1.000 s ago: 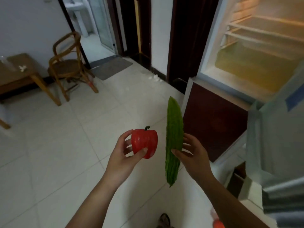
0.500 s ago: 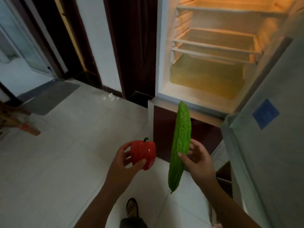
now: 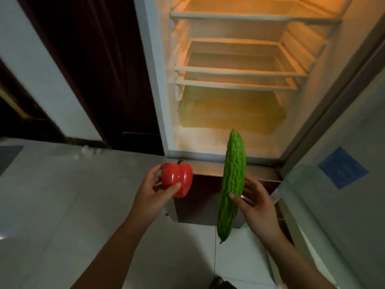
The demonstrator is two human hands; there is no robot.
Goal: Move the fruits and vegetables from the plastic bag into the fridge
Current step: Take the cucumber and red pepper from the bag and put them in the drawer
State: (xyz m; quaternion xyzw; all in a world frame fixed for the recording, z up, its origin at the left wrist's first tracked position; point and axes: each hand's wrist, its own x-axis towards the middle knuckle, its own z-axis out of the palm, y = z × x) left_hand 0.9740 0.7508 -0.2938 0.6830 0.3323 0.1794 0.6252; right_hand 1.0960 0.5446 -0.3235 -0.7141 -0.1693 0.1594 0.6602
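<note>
In the head view, the left hand grips the red bell pepper stem-up, thumb across its front and fingers behind. The right hand pinches the bitter gourd near its middle. Its long axis is almost upright, the blunt top pointing at the open fridge and the thin tail hanging down. Both vegetables are outside the fridge, in front of and below its shelves. The right hand looks nearer the opening, and the gourd probably needs tipping flat to go in.
</note>
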